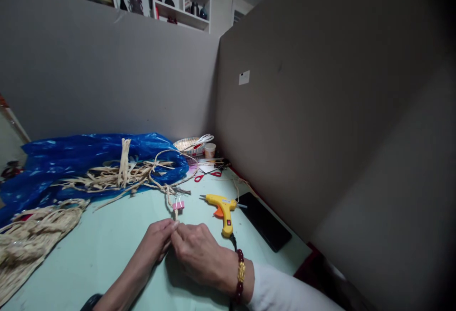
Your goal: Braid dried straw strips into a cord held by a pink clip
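Observation:
A pale braided plant-fibre cord (168, 197) runs down the table toward me, with a pink binder clip (178, 205) clamped on it. Just below the clip, my left hand (159, 237) pinches the cord's lower end between thumb and fingers. My right hand (199, 249) meets it there, its fingers closed around the same end. The strand ends inside my fingers are hidden. To the right of the clip lies a yellow glue gun (223, 202) with an orange trigger, its nozzle pointing left.
Loose dried fibre strips (124, 175) lie on a blue plastic bag (81, 152) at the back left. More fibre (42, 240) is at the left. Red-handled scissors (207, 175), a paper cup (210, 150) and a basket (187, 145) stand behind. A black phone (265, 221) lies near the right partition (320, 135).

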The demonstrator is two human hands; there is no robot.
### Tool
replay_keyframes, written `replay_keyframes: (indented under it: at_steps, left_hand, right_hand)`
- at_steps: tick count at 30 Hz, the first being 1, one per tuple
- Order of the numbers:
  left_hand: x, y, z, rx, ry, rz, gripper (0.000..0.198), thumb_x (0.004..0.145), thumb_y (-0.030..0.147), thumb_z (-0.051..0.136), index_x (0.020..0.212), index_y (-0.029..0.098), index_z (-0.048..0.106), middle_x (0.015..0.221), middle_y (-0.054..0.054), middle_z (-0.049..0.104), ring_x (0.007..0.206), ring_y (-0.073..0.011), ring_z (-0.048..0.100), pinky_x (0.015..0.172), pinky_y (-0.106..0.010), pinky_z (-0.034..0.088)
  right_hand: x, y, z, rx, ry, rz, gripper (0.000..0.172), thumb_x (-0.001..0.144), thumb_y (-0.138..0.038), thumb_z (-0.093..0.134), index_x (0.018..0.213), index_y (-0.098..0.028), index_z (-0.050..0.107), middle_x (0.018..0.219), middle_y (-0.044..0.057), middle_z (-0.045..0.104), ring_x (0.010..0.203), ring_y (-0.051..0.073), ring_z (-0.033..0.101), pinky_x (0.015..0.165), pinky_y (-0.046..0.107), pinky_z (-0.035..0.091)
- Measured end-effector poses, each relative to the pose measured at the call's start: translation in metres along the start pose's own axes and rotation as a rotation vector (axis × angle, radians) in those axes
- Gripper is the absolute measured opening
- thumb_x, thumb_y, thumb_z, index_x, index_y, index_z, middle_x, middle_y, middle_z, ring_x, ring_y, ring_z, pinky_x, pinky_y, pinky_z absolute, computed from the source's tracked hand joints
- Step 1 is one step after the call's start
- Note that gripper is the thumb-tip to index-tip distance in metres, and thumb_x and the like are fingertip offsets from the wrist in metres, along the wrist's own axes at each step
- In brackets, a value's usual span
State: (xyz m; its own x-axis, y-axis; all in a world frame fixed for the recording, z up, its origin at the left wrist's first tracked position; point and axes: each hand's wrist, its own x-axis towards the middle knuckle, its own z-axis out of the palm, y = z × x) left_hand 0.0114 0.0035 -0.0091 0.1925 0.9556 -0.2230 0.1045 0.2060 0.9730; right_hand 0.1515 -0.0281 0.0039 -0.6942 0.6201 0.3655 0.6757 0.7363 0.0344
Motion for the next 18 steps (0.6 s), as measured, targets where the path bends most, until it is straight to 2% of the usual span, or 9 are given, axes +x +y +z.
replay_keyframes:
  at_steps: [3,7,10,12,15,18]
  left_hand:
    - [-0.001,0.001,-0.001,0.007,-0.009,-0.014,0.043,0.058,0.056,0.065,0.054,0.022,0.040,0.036,0.012,0.029,0.034,-0.0037,0.018,0.036,-0.019,0.010]
    - [0.000,-0.003,-0.006,-0.001,-0.053,0.021,0.041,0.067,0.055,0.062,0.057,0.020,0.044,0.039,0.013,0.027,0.036,-0.0033,0.016,0.038,-0.019,0.009]
    - [0.001,-0.006,-0.008,-0.005,-0.081,0.033,0.037,0.071,0.053,0.060,0.065,0.018,0.051,0.039,0.013,0.027,0.037,-0.0036,0.014,0.038,-0.019,0.008]
    - [0.002,-0.005,-0.009,0.001,-0.101,0.042,0.034,0.070,0.050,0.061,0.065,0.018,0.051,0.040,0.013,0.028,0.037,-0.0037,0.015,0.037,-0.019,0.009]
    - [0.002,-0.002,-0.009,0.022,-0.130,0.046,0.031,0.069,0.046,0.063,0.063,0.018,0.051,0.040,0.012,0.032,0.037,-0.0035,0.019,0.037,-0.018,0.011]
    - [0.001,0.000,-0.007,0.028,-0.142,0.025,0.030,0.068,0.046,0.061,0.065,0.018,0.052,0.038,0.013,0.029,0.035,-0.0032,0.016,0.036,-0.017,0.011]
  right_hand:
    - [0.000,-0.002,-0.005,0.073,0.020,0.069,0.017,0.083,-0.022,0.049,0.090,-0.011,0.061,0.080,0.008,0.065,0.059,0.017,0.052,0.049,0.031,0.020]
    - [0.001,0.015,-0.016,0.295,0.116,0.379,0.028,0.090,-0.026,0.045,0.074,-0.015,0.064,0.070,0.004,0.066,0.057,0.012,0.051,0.054,0.028,0.025]
    - [0.004,0.032,-0.020,0.511,0.178,0.523,0.021,0.090,-0.026,0.049,0.093,-0.016,0.067,0.080,0.003,0.068,0.068,0.012,0.055,0.061,0.024,0.031]
    - [0.007,0.038,-0.017,0.674,0.105,0.495,0.021,0.090,-0.029,0.051,0.096,-0.016,0.066,0.080,0.002,0.067,0.070,0.012,0.055,0.062,0.022,0.033]
    - [0.013,0.037,-0.005,0.892,-0.088,0.446,0.022,0.090,-0.030,0.051,0.082,-0.015,0.064,0.068,0.000,0.062,0.063,0.011,0.054,0.059,0.021,0.034]
    - [0.018,0.036,0.008,1.005,-0.143,0.516,0.021,0.089,-0.025,0.050,0.074,-0.015,0.059,0.063,-0.002,0.057,0.057,0.009,0.048,0.055,0.020,0.033]
